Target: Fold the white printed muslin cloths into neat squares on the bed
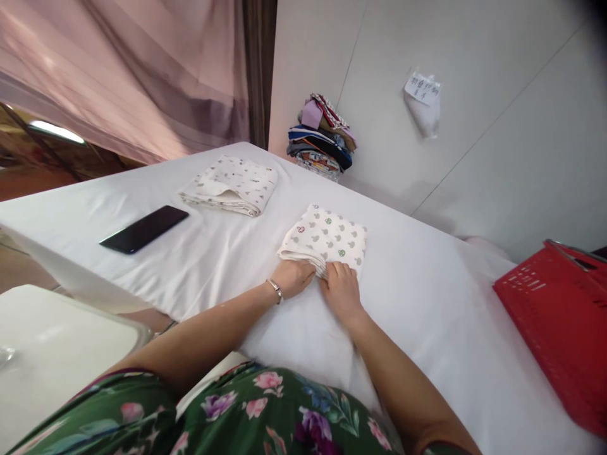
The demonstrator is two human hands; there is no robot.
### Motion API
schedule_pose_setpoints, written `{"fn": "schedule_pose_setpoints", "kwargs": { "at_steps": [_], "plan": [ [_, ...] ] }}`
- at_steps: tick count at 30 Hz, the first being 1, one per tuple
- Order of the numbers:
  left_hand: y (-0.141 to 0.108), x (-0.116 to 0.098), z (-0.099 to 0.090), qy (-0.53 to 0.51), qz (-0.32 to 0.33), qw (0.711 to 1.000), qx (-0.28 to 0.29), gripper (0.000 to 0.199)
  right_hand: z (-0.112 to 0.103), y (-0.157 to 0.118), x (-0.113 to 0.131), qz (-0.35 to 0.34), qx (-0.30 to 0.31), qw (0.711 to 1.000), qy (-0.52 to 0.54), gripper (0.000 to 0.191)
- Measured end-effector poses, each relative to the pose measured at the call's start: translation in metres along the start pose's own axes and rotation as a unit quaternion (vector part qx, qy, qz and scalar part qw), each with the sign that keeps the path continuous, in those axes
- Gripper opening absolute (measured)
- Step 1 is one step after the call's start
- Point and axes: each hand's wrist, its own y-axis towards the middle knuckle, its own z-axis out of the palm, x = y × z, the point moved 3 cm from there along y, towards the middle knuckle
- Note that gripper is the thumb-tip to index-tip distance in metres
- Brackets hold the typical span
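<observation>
A folded white cloth (332, 230) with a grey, green and red print lies on the white-covered table in front of me. My left hand (294, 278), with a bracelet at its wrist, is closed at the near edge of its layers. Beside it my right hand (342, 289) grips the same edge, fingers on top and thumb toward the layered side. The fingertips of my left hand are partly hidden. Farther back on the left lies a second folded white cloth (232, 184) with a small print, touched by neither hand.
A black phone (145, 229) lies on the white tablecloth (417, 303) at left. A red basket (559, 322) stands at the right. Beyond the far edge is a stack of folded fabrics (322, 136). A white chair (61, 354) is at lower left, a pink curtain (156, 69) behind.
</observation>
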Motion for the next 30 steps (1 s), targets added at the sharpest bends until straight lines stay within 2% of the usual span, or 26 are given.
{"fn": "schedule_pose_setpoints", "kwargs": {
  "at_steps": [6, 11, 14, 18, 21, 23, 26, 30],
  "plan": [
    [-0.002, 0.002, -0.004, -0.010, -0.014, 1.000, -0.008, 0.023, 0.005, 0.002, -0.003, -0.001, -0.021, 1.000, -0.010, 0.005],
    [-0.008, 0.018, -0.026, 0.004, -0.134, 0.987, -0.088, 0.020, 0.006, 0.000, -0.004, -0.013, -0.026, 0.999, -0.012, 0.008],
    [-0.009, 0.029, -0.038, 0.047, -0.161, 0.979, -0.117, 0.019, 0.006, 0.000, -0.004, -0.012, -0.020, 1.000, -0.016, 0.010],
    [-0.004, 0.051, -0.040, 0.094, -0.164, 0.979, -0.082, 0.032, 0.006, -0.001, -0.002, -0.015, -0.016, 1.000, -0.016, 0.011],
    [-0.001, 0.073, -0.033, 0.042, -0.238, 0.970, -0.032, 0.029, 0.006, -0.002, 0.000, -0.029, -0.016, 0.999, -0.017, 0.015],
    [-0.001, 0.084, -0.028, -0.016, -0.289, 0.957, -0.020, 0.028, 0.006, -0.002, 0.002, -0.036, -0.015, 0.999, -0.020, 0.017],
    [-0.004, 0.089, -0.024, -0.064, -0.309, 0.949, -0.022, 0.026, 0.004, -0.002, 0.003, -0.038, -0.016, 0.999, -0.025, 0.018],
    [-0.012, 0.080, -0.028, -0.073, -0.264, 0.961, -0.046, 0.031, 0.002, -0.001, 0.003, -0.035, -0.017, 0.999, -0.025, 0.018]
  ]
}}
